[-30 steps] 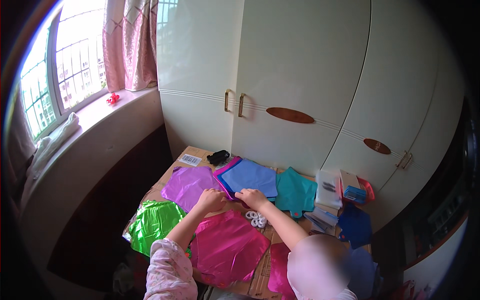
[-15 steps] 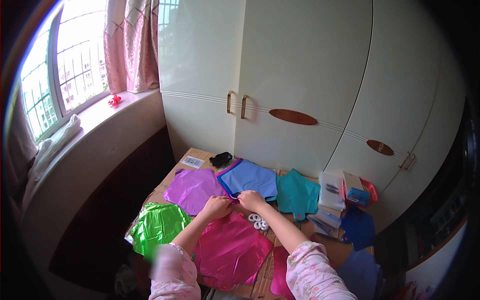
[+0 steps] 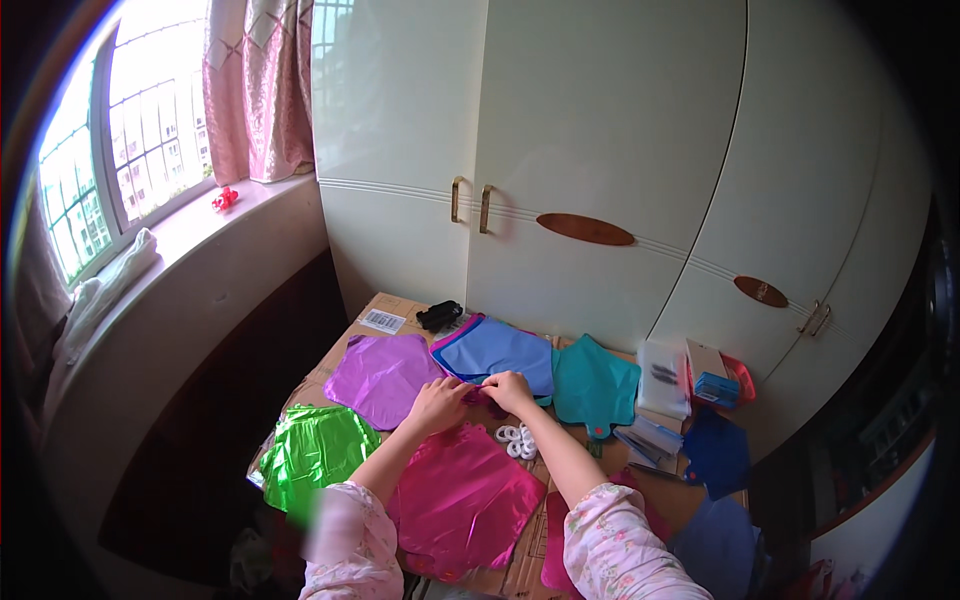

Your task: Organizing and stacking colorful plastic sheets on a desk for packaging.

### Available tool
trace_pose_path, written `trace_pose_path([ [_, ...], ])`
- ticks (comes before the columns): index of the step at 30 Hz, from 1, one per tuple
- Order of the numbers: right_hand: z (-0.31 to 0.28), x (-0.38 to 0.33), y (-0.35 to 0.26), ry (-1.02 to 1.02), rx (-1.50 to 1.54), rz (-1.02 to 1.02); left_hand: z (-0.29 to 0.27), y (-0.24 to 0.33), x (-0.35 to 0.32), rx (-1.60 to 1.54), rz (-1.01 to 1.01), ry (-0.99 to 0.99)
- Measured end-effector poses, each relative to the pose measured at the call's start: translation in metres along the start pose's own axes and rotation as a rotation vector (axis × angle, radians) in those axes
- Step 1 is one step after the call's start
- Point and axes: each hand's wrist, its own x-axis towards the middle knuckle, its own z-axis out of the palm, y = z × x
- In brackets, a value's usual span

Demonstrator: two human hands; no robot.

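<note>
Centrally, left hand and right hand pinch magenta foil at near edge of blue sheets. Step seems fingertip work along edge; next move likely calls for steady, even pinch.

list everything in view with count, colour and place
purple sheet: one, purple, back left
green sheet: count unclear, green, left
pink sheets: two visible, pink, front
stacked sheets: several, blue and magenta, back centre
teal sheet: count unclear, teal, back right
blue sheets: two visible, blue, right
rings: several, white, centre
black item: one, black, back
packets: several, whitish, right
box: one, blue, right
container: one, red, right
cardboard: count unclear, brown, beneath
cabinet: one, cream, behind
window: one, bright, left
pink curtain: one, pink, by window
ornament: one, red, windowsill
left hand: one, bare, centre, at magenta material
right hand: one, bare, centre
sleeves: two, pink, front
</note>
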Motion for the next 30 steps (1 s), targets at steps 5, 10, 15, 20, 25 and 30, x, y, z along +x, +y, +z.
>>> trace_pose_path([
  [5, 0.0, 0.0, 0.002, 0.003, 0.086, 0.038, -0.003, 0.004, 0.003, 0.022, -0.018, -0.021],
  [10, 0.0, 0.003, 0.009, -0.012, 0.163, 0.084, -0.006, 0.005, 0.001, 0.076, -0.001, -0.051],
  [15, 0.004, 0.008, 0.015, -0.031, 0.203, 0.08, 0.015, -0.012, 0.013, 0.025, 0.039, -0.12],
  [20, 0.004, 0.014, 0.024, -0.017, 0.221, 0.048, 0.021, -0.02, 0.035, 0.04, -0.176, -0.291],
  [25, 0.001, 0.027, 0.037, 0.019, 0.323, 0.043, 0.023, -0.028, 0.051, 0.201, -0.295, -0.258],
  [30, -0.034, 0.038, 0.055, 0.185, 0.625, 0.084, 0.019, -0.019, 0.071, 0.228, -0.352, -0.484],
])
